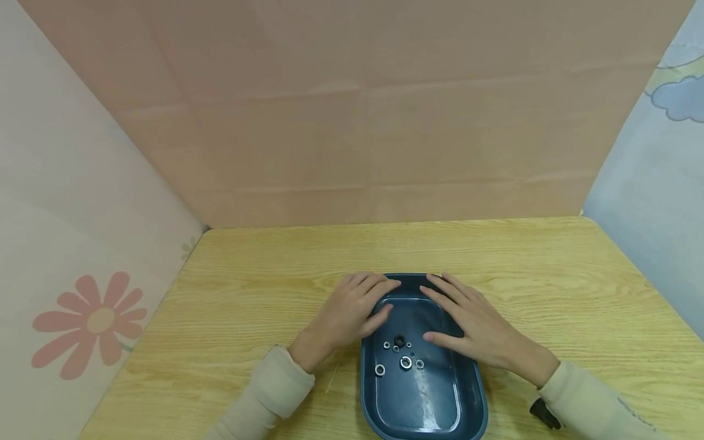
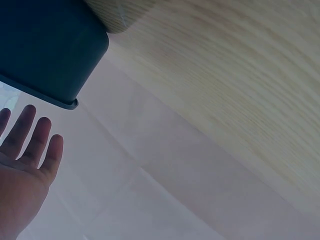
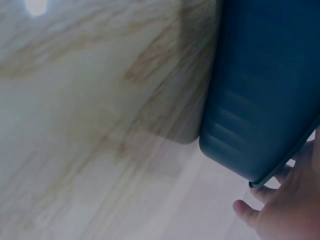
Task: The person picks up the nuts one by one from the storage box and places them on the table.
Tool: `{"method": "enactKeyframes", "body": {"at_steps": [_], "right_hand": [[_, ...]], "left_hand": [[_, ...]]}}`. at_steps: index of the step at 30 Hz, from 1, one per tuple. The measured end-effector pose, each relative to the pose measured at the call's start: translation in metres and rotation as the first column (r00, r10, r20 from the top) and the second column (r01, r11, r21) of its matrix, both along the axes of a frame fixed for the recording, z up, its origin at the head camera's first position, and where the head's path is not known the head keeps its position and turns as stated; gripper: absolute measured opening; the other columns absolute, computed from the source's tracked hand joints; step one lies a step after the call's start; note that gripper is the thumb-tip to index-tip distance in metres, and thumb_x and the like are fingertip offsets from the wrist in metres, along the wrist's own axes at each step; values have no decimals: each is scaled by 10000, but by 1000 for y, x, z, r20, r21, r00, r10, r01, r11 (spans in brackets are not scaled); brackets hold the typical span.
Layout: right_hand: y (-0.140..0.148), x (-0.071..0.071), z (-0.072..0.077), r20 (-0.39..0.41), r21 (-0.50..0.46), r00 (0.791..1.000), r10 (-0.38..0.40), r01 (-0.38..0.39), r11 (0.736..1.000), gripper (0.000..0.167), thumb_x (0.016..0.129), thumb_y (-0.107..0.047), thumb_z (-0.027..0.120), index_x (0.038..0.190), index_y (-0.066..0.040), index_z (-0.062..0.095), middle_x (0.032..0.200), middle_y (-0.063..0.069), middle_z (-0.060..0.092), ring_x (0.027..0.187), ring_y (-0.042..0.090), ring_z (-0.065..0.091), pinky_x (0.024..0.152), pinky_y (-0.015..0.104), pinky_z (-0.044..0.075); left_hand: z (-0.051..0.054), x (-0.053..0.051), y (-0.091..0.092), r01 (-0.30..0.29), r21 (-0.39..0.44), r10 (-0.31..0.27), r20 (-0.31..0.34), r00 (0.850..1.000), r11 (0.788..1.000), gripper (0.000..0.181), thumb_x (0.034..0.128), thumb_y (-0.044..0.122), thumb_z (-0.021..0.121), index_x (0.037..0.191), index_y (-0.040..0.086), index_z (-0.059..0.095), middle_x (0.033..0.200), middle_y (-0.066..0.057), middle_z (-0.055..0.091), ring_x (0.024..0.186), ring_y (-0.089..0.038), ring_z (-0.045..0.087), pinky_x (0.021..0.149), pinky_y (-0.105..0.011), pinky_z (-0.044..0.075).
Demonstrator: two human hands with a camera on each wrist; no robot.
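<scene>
A dark blue tray (image 1: 423,397) with several metal nuts and rings (image 1: 406,363) and one black nut (image 1: 399,340) in it lies at the front of the table. My left hand (image 1: 343,311) is over its far left corner, fingers spread and relaxed. Over the far right side is my right hand (image 1: 478,321), fingers extended, thumb above the inside. In the left wrist view the left hand (image 2: 25,175) appears beside the tray's outer wall (image 2: 50,50). The right wrist view has the right hand (image 3: 290,205) at the rim of the tray (image 3: 260,90). Neither holds a small part.
A small black object (image 1: 544,414) lies by the right sleeve on the wooden table (image 1: 247,269). Behind the table stands a brown paper-like backdrop (image 1: 357,122), with a flower-patterned panel (image 1: 82,214) at the left and a cloud-patterned one (image 1: 654,201) at the right.
</scene>
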State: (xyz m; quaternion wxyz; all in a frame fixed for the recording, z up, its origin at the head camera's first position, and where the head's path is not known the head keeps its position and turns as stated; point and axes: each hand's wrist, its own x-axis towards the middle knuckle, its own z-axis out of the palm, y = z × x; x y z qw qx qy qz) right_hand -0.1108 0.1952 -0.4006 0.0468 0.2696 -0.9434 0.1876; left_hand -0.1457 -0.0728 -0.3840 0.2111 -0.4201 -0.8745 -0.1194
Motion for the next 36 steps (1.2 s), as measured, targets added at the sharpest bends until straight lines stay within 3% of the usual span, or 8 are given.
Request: {"method": "enactKeyframes", "body": {"at_steps": [11,17,22,28,36], "right_hand": [[0,1,-2,22,0,1000,-14,14,1000,747,929,-542,604,1537,-177,368,1625,89,297,1487,413,243,1101,667,277],[1,0,-3,5,-11,1000,-6,6,1000,749,939,-502,612,1542,-144,350,1619,119,300,1495,400,234,1106,660,282],[1,0,-5,-9,-11,1000,0,0,1000,735,944,-473,617,1535,-123,357,1619,123,298,1500,386,225,1107,652,290],[-1,0,-5,-6,-7,1000,-2,2,1000,735,943,-427,634,1535,-97,348,1625,112,284,1508,378,207,1116,647,290],[-2,1,-5,-39,-25,999,25,-26,999,722,939,-367,653,1530,-85,348,1611,130,296,1498,390,222,1095,645,318]], "left_hand": [[-5,5,10,46,-35,-45,31,998,998,466,932,307,679,1361,155,574,1248,11,664,1147,-146,599,1022,-324,485],[-10,7,14,54,-31,-51,109,993,998,482,948,308,660,1389,154,543,1263,7,656,1188,-156,599,1040,-323,484],[-14,7,16,68,-12,-64,208,976,998,477,953,302,661,1394,171,538,1299,14,642,1216,-150,582,1048,-321,477],[-13,9,17,53,-64,-34,268,963,997,499,961,331,645,1417,174,516,1333,14,627,1241,-159,567,1066,-351,465],[-11,10,21,48,-148,-5,280,960,988,474,952,367,650,1385,193,568,1329,30,630,1239,-165,559,1065,-377,457]]}}
